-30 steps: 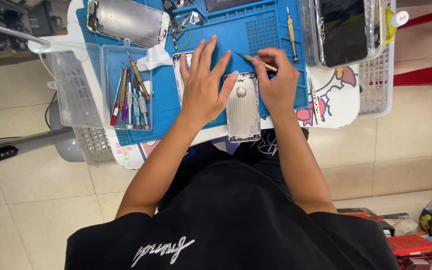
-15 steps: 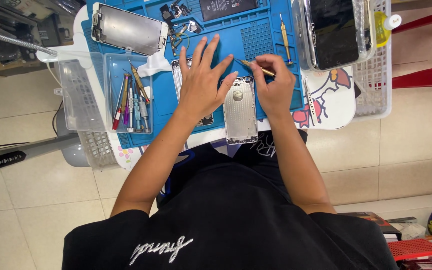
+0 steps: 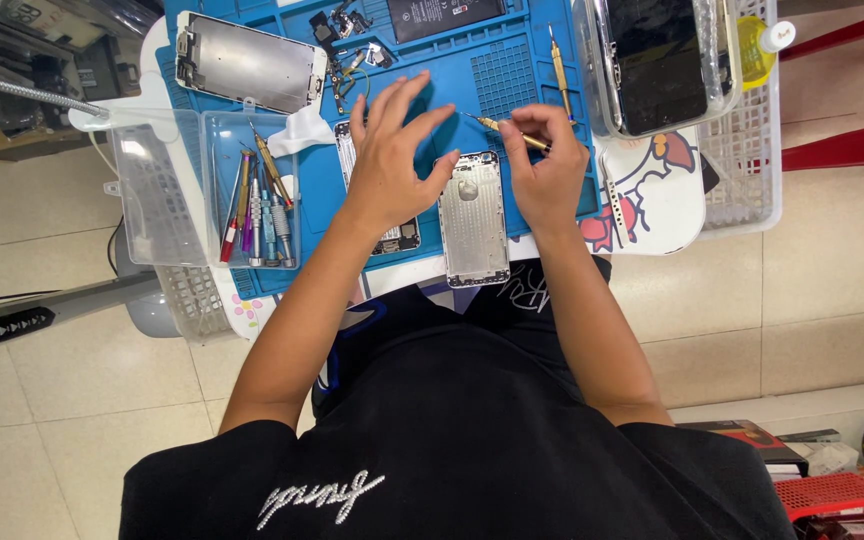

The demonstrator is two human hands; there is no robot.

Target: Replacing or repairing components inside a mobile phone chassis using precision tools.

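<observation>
The blue work mat covers my table, its top edge cut off. On its near edge, between my hands, lies the silver phone housing, inside face up, bare metal with 1 round hole near its top. My left hand rests beside it, fingers spread, gripping nothing, covering part of another phone frame. My right hand pinches a gold screwdriver; its tip is too small to make out.
</observation>
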